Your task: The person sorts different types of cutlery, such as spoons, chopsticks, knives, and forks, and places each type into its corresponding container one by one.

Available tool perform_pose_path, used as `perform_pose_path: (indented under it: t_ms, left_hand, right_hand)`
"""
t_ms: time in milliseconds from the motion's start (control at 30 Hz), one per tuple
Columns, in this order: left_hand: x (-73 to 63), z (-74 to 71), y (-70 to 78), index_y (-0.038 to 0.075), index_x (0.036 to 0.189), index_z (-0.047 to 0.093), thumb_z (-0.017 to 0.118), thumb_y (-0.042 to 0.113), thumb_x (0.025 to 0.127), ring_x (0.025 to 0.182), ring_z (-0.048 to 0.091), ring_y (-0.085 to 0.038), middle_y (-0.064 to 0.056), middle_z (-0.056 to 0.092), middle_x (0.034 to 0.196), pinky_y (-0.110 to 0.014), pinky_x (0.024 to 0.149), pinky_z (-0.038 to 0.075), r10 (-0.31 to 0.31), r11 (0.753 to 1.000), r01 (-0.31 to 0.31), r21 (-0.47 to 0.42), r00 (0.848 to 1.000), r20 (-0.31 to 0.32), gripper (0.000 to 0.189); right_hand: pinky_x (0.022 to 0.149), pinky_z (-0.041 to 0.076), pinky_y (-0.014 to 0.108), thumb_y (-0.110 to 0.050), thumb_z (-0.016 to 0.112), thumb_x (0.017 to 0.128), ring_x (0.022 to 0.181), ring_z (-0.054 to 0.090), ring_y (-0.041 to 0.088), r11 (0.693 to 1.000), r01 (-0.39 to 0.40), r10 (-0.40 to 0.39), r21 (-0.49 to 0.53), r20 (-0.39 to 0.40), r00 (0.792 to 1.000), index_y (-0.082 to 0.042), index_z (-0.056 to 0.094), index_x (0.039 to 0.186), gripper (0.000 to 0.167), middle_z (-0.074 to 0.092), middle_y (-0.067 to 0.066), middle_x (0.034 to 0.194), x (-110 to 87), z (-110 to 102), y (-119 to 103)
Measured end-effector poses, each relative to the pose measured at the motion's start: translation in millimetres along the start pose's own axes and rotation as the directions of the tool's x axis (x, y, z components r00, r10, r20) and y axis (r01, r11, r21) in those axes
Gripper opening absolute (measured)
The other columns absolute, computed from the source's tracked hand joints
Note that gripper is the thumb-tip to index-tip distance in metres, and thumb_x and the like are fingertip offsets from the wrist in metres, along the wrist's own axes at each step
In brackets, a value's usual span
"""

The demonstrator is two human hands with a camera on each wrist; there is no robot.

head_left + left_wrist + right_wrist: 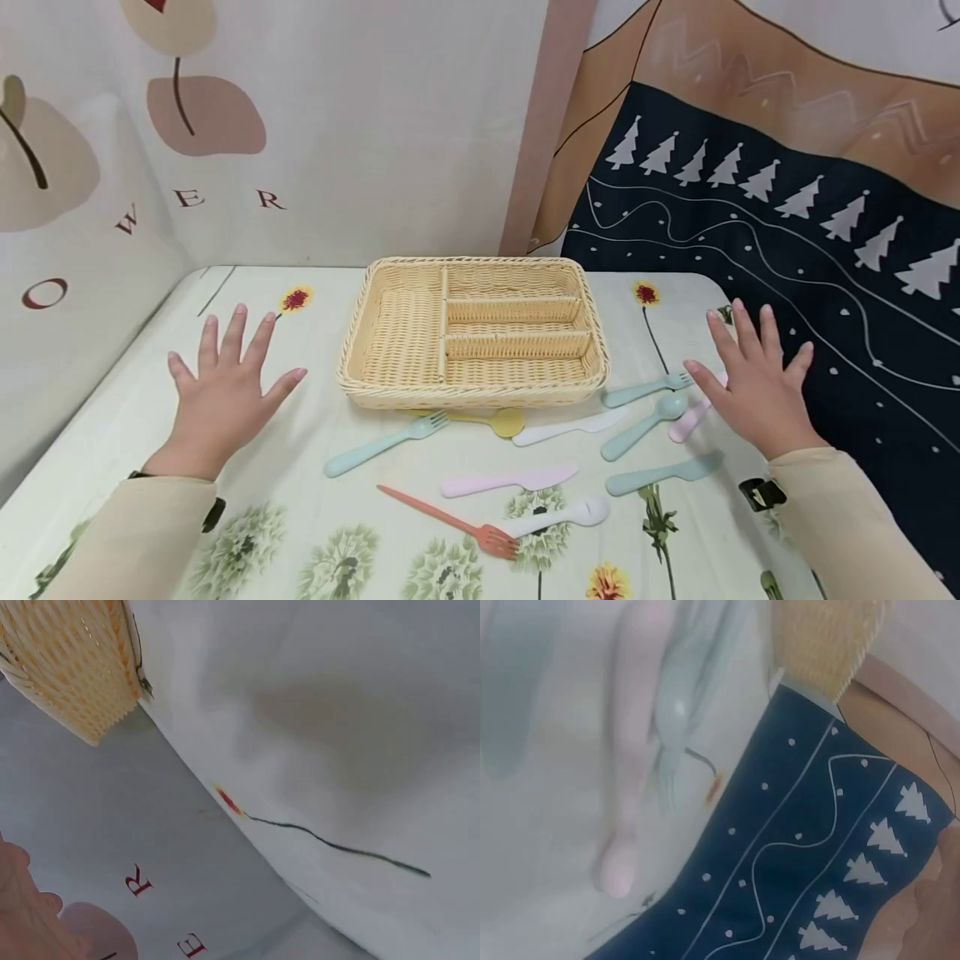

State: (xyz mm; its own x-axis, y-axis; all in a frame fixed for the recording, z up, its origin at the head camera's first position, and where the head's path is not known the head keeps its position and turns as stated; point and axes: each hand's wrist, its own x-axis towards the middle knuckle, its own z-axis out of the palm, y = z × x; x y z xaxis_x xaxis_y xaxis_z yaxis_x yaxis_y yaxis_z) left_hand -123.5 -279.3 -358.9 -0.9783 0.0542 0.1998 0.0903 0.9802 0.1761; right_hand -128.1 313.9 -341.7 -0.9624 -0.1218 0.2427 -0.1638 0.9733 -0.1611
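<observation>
My left hand (225, 392) is spread with its fingers apart to the left of a wicker basket (472, 394), holding nothing. On the right, my right hand (761, 387) is likewise spread and holds nothing. It overlaps a pink utensil (686, 423), partly hiding it. Close to that lie a teal fork (641, 390), a teal spoon (637, 429) and a teal knife (660, 475). A light blue fork (382, 446) is the utensil nearest my left hand. In front of the basket are a yellow spoon (507, 422) and a whitish knife (566, 428).
A pink knife (510, 482), an orange fork (450, 518) and a pale spoon (577, 511) lie nearer the front of the flowered tablecloth (300, 517). Dividers split the basket into one long compartment and three smaller ones. Printed curtains (390, 133) hang behind the table.
</observation>
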Motion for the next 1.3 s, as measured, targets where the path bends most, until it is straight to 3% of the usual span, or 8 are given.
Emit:
perform_pose_path:
  t_ms: [267,800,1100,1300]
  left_hand:
    - [4.0,7.5,11.5,0.015,0.157,0.004,0.048,0.054,0.094,0.145,-0.017,-0.040,-0.014,-0.009,0.162,-0.080,0.097,-0.005,0.016,0.998,-0.015,-0.056,1.000,0.008,0.086]
    - [13.1,14.2,38.6,0.014,0.157,0.000,0.047,0.054,0.096,0.146,-0.008,-0.041,-0.019,-0.002,0.161,-0.079,0.098,0.001,0.092,0.974,-0.080,-0.214,0.995,0.049,0.086]
    - [15.1,18.8,51.2,0.012,0.156,-0.002,0.048,0.049,0.097,0.145,-0.002,-0.044,-0.017,-0.004,0.161,-0.077,0.100,0.003,0.114,0.928,-0.068,-0.366,0.988,0.105,0.086]
    - [20.8,22.8,57.2,0.013,0.156,-0.004,0.051,0.045,0.097,0.144,0.003,-0.046,-0.018,-0.001,0.161,-0.075,0.102,0.005,0.124,0.910,-0.057,-0.411,0.983,0.137,0.086]
  right_hand:
    - [0.100,-0.014,0.075,-0.050,0.043,0.098,0.146,-0.017,0.032,0.999,0.053,-0.053,0.006,-0.007,0.999,-0.018,0.011,0.157,0.074,-0.002,0.013,0.162,-8.0,13,-6]
    - [0.101,-0.015,0.073,-0.046,0.047,0.098,0.147,-0.010,0.033,0.985,0.117,-0.117,0.128,-0.002,0.993,-0.019,0.017,0.156,0.071,0.004,0.010,0.163,-21.8,33,-18]
    - [0.103,-0.012,0.073,-0.044,0.051,0.096,0.148,-0.006,0.030,0.977,0.123,-0.127,0.172,0.016,0.992,-0.017,0.024,0.155,0.070,0.009,0.008,0.163,-29.9,41,-27]
    - [0.105,-0.010,0.071,-0.043,0.055,0.094,0.149,-0.001,0.027,0.972,0.155,-0.158,0.179,-0.002,0.988,-0.017,0.029,0.153,0.070,0.017,0.009,0.161,-36.3,44,-36]
